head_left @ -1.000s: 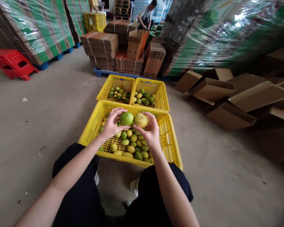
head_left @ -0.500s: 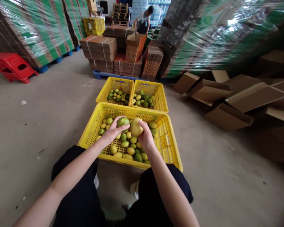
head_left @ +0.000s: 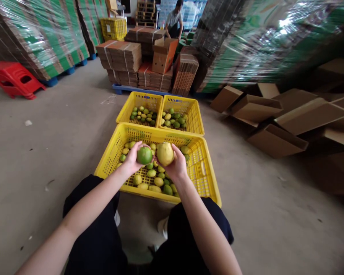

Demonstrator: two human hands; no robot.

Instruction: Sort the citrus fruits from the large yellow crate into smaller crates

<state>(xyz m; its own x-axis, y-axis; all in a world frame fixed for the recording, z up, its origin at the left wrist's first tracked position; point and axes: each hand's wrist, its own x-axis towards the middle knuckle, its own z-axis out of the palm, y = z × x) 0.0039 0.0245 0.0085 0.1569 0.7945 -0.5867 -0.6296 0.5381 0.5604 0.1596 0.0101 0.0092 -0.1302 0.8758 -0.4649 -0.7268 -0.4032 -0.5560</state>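
Observation:
My left hand (head_left: 134,157) is wrapped round a green lemon (head_left: 145,156), with its rounded end facing me. Close beside it, my right hand (head_left: 177,164) grips a larger pale yellow lemon (head_left: 165,154) from the right and below. Both fruits are held up over a big yellow plastic crate (head_left: 212,179) with slotted walls. On the crate's floor lie several loose lemons, yellow and green, such as a dark green lemon (head_left: 167,190) near the front wall. My hands and forearms hide part of the fruit in the middle.
Two smaller yellow crates, a left one (head_left: 123,110) and a right one (head_left: 197,114), hold more lemons behind. Beyond are flattened carton stacks (head_left: 123,57) and a person (head_left: 174,23). Cardboard boxes (head_left: 278,141) lie at right, a red stool (head_left: 15,78) at left.
Both lemons have been turned in my fingers; the green one now shows its rounded end and sits slightly lower and further left. The person at the back has straightened up somewhat.

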